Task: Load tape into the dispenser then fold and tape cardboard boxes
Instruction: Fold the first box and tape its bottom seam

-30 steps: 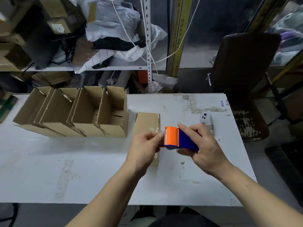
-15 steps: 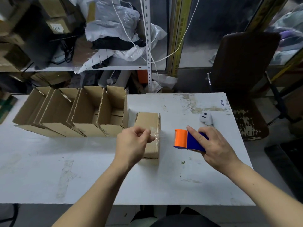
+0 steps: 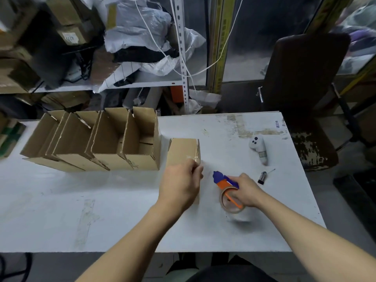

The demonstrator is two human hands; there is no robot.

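Tape dispenser (image 3: 227,189) loaded, gripped by right hand (image 3: 245,191); left hand (image 3: 181,185) pinches tape onto small box (image 3: 183,151); four boxes (image 3: 91,143) remain open.

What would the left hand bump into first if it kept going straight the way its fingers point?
Probably the closed cardboard box. The left hand already lies over the box's near end, its fingers curled toward the taped right edge. Past the box the white table looks bare, though depth is hard to judge here.
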